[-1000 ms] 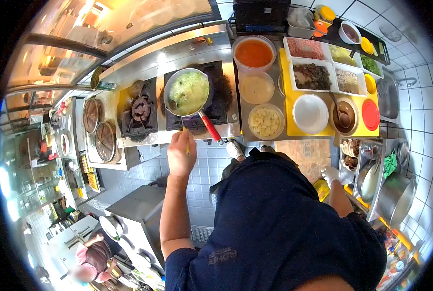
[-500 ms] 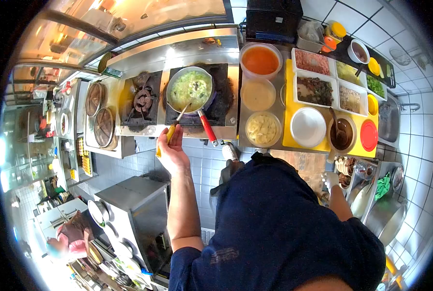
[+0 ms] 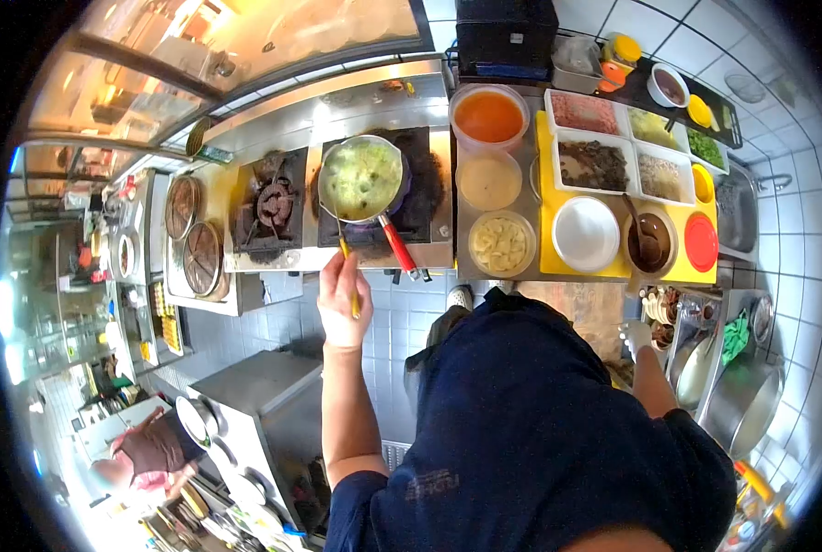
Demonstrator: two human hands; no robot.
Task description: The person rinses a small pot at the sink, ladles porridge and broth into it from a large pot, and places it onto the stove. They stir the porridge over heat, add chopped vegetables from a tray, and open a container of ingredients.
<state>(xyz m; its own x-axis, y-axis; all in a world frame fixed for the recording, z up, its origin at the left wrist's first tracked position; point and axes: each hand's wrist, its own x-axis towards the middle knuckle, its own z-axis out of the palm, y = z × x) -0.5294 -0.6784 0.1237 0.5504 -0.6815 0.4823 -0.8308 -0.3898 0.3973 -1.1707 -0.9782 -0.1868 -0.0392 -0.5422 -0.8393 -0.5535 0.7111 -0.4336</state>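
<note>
My left hand (image 3: 344,296) is closed around a long yellow-handled utensil (image 3: 345,247). Its thin end meets the near rim of a pan with a red handle (image 3: 398,247); the tip's shape does not show. Pale green, bubbling food (image 3: 363,175) fills the pan, which stands on the right burner. My right hand (image 3: 634,339), pale as if gloved, hangs low right of my body, near the counter's front edge. Its fingers are too small and blurred to read. Nearest to it above is a bowl of dark brown sauce (image 3: 650,244) with a ladle in it.
An unlit-looking burner (image 3: 275,201) lies left of the pan. Right of the stove stand an orange liquid tub (image 3: 491,117), a tub of pale slices (image 3: 501,245), a white bowl (image 3: 585,234) and trays of chopped ingredients (image 3: 595,164). A co-worker (image 3: 153,455) is at far left.
My left hand has shifted slightly right and the utensil has drawn back from the food to the pan's near rim. The food looks paler and steamier. My right hand has barely moved.
</note>
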